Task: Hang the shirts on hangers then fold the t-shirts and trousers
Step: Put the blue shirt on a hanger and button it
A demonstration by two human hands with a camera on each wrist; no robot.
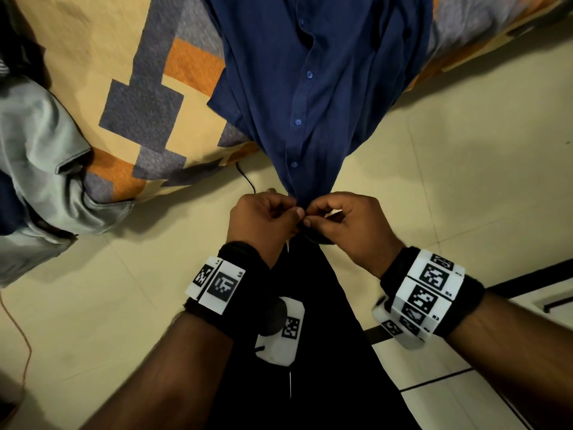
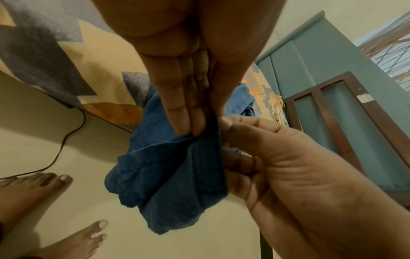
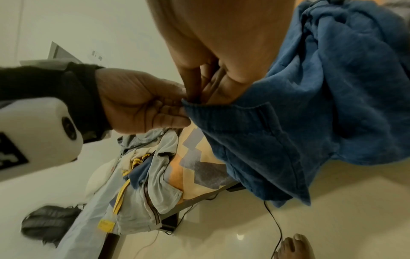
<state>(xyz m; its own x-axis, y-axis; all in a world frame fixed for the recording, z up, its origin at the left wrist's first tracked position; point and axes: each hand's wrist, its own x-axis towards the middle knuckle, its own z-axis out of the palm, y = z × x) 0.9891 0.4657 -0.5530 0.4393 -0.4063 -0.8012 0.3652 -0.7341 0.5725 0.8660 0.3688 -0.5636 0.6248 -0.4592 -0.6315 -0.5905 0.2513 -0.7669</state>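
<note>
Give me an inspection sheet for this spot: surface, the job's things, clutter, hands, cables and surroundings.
Surface: bed with a yellow, grey and orange patterned cover; pale tiled floor below.
Job's things: blue shirt, buttoned front up, trailing off the bed edge; grey garment draped over the bed's left edge. No hanger seen.
Clutter: mixed clothes pile on the bed.
Hands: left hand and right hand both pinch the shirt's end.
Cables: black cable on the floor by the bed.
Surroundings: blue-green cupboard; bare feet.
</note>
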